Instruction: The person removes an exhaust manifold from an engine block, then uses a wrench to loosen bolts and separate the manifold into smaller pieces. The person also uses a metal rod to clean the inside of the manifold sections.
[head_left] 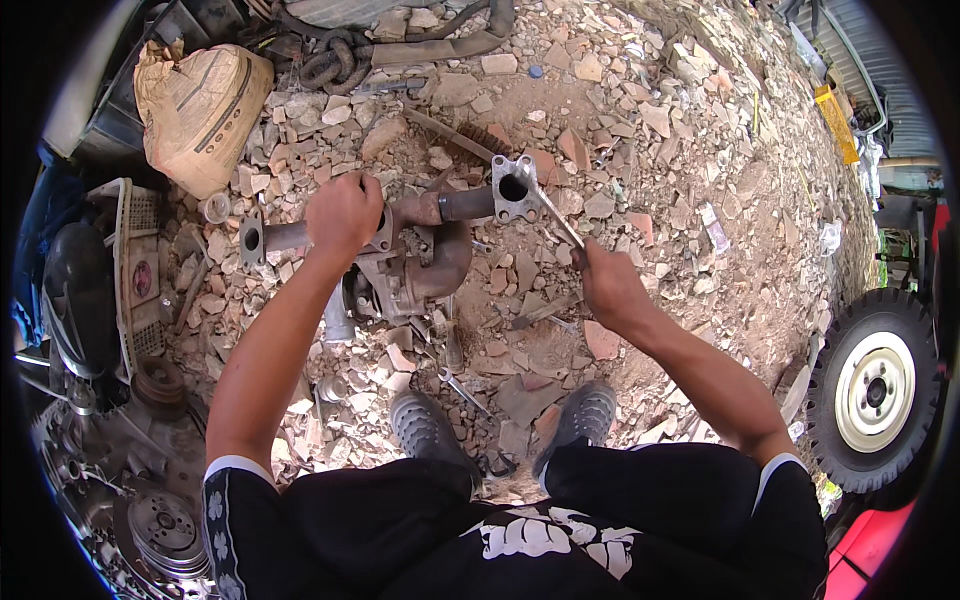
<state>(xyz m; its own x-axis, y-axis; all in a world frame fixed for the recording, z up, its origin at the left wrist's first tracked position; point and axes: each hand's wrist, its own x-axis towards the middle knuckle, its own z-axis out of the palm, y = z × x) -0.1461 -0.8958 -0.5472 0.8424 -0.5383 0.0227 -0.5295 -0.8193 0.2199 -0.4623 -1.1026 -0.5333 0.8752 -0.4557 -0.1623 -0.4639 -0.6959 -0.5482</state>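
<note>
Manifold (420, 245), a rusty pipe casting, lies on the rubble (650, 150) just ahead of my shoes, its small round flange (251, 238) to the left. My left hand (345, 212) is closed over the pipe beside the middle joint, pinning it down. Further right the square flange (514, 187) stands on edge, its bore facing me. A wrench (553, 214) has its head on that flange, and my right hand (607, 283) is fisted tight round the handle's lower end. I judge the work on this flange mid-way at most: the casting looks whole, I cannot make out any bolt, and a spare spanner (462, 388) lies loose by my left shoe.
</note>
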